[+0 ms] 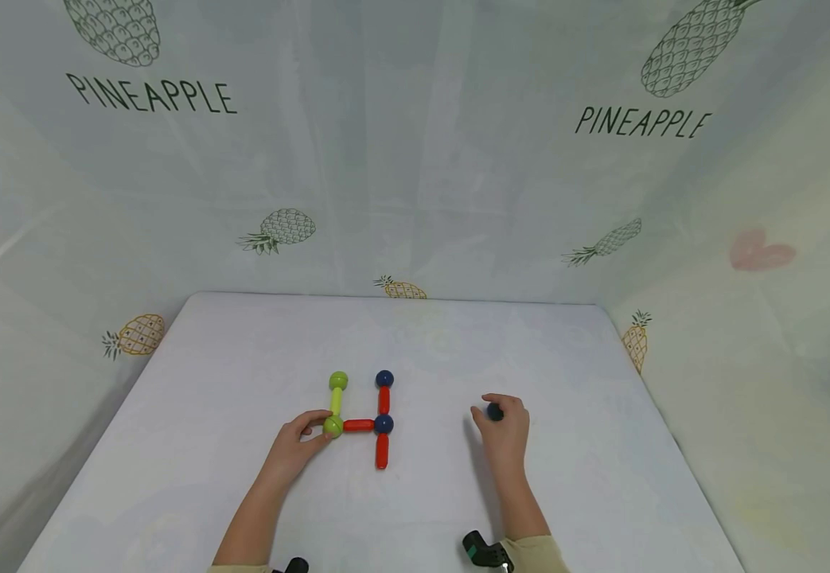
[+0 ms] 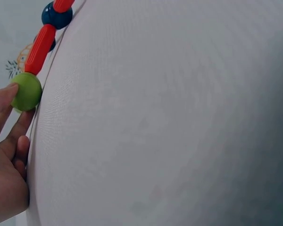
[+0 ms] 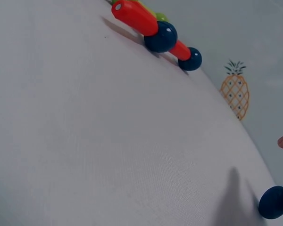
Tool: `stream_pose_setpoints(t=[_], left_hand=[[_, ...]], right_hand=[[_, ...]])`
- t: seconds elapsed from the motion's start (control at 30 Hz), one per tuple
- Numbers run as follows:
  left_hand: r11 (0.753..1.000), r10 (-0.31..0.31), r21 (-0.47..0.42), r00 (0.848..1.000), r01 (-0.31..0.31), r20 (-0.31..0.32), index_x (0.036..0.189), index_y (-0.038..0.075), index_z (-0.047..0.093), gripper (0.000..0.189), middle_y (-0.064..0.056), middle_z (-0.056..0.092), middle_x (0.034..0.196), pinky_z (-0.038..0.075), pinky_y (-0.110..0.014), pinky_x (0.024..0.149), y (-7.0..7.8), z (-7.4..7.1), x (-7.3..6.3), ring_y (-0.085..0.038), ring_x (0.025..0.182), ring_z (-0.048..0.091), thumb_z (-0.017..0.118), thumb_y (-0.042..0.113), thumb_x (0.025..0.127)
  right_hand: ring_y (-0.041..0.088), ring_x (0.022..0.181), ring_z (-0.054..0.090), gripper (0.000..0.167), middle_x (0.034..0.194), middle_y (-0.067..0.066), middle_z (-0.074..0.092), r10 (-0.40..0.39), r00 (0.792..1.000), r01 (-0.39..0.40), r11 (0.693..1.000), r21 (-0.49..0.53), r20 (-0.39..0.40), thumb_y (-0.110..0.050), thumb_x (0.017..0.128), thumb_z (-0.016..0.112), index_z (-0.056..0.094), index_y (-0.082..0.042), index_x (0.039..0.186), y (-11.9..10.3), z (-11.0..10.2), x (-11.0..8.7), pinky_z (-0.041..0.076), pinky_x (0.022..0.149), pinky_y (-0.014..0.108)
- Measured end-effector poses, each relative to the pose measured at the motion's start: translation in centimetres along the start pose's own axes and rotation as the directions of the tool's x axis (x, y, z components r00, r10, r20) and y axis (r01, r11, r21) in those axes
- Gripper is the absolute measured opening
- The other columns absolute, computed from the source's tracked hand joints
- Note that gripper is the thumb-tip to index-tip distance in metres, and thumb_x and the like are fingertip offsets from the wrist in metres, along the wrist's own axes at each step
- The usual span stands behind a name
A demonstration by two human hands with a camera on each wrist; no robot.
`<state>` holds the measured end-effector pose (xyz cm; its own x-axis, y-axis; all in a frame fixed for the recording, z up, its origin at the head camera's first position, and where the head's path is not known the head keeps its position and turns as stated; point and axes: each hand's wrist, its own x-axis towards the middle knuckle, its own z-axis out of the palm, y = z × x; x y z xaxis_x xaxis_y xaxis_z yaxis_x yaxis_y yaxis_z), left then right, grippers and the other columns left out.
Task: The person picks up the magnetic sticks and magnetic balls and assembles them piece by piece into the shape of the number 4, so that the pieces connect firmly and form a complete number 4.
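Observation:
A magnetic rod-and-ball figure lies on the table. At its lower left corner is a green ball [image 1: 333,427], which my left hand [image 1: 296,446] pinches between thumb and fingers. A light green rod [image 1: 337,400] leads from it to another green ball [image 1: 339,380]. A red rod [image 1: 359,426] joins the held ball to a dark blue ball [image 1: 383,424]; further red rods [image 1: 382,452] run from that one toward and away from me. Off to the right, my right hand [image 1: 506,436] holds a loose dark blue ball [image 3: 274,202] low over the table, its fingers curled about it.
The white-covered table [image 1: 300,334] meets a hanging pineapple-print cloth [image 1: 415,159] at its back edge. Another dark blue ball [image 1: 384,379] ends the figure's far red rod. Black wrist devices [image 1: 485,549] sit near both sleeves.

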<state>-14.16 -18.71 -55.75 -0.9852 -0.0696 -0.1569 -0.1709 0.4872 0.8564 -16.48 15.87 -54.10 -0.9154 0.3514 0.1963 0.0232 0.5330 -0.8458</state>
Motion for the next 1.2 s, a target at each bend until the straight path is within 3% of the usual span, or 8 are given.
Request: stream_pose_setpoints(t=[0.53, 0.8, 1.0, 1.2], left_hand=[[1.0, -0.013, 0.001, 1.0, 0.013, 0.006, 0.125, 0.015, 0.065, 0.038, -0.006, 0.062, 0.122, 0.039, -0.048, 0.09, -0.3, 0.2, 0.1, -0.027, 0.11, 0.046, 0.072, 0.014, 0.088], [1.0, -0.016, -0.004, 1.0, 0.016, 0.005, 0.125, 0.016, 0.065, 0.038, -0.006, 0.062, 0.123, 0.039, -0.049, 0.091, -0.4, 0.2, 0.2, -0.027, 0.111, 0.047, 0.072, 0.015, 0.088], [1.0, -0.011, -0.008, 1.0, 0.011, 0.009, 0.125, 0.015, 0.065, 0.038, -0.006, 0.062, 0.123, 0.039, -0.046, 0.089, -0.2, 0.2, 0.1, -0.027, 0.111, 0.047, 0.072, 0.014, 0.088], [1.0, -0.014, -0.013, 1.0, 0.014, 0.008, 0.125, 0.015, 0.065, 0.038, -0.007, 0.062, 0.123, 0.039, -0.05, 0.092, -0.1, 0.2, 0.1, -0.028, 0.113, 0.047, 0.072, 0.014, 0.088]], right_hand=[[0.039, 0.108, 0.048, 0.026, 0.111, 0.021, 0.061, 0.041, 0.998, -0.044, 0.995, -0.085, -0.038, -0.008, 0.078, 0.078, 0.072, 0.0, 0.102, 1.5, -1.3, 0.9, 0.039, 0.093, 0.051], [0.039, 0.112, 0.045, 0.027, 0.119, 0.022, 0.054, 0.119, 0.992, -0.122, 0.99, -0.078, -0.031, -0.007, 0.08, 0.076, 0.07, 0.001, 0.105, 1.6, -1.8, 0.9, 0.04, 0.094, 0.053], [0.037, 0.105, 0.048, 0.028, 0.117, 0.021, 0.052, 0.14, 0.99, -0.14, 0.988, -0.068, -0.004, -0.005, 0.081, 0.073, 0.068, 0.002, 0.108, 2.4, -2.1, 1.0, 0.043, 0.087, 0.05], [0.033, 0.099, 0.048, 0.027, 0.113, 0.02, 0.052, 0.144, 0.99, -0.143, 0.988, -0.054, -0.002, -0.002, 0.082, 0.071, 0.067, 0.002, 0.108, 2.9, -2.1, 1.1, 0.042, 0.082, 0.045]])
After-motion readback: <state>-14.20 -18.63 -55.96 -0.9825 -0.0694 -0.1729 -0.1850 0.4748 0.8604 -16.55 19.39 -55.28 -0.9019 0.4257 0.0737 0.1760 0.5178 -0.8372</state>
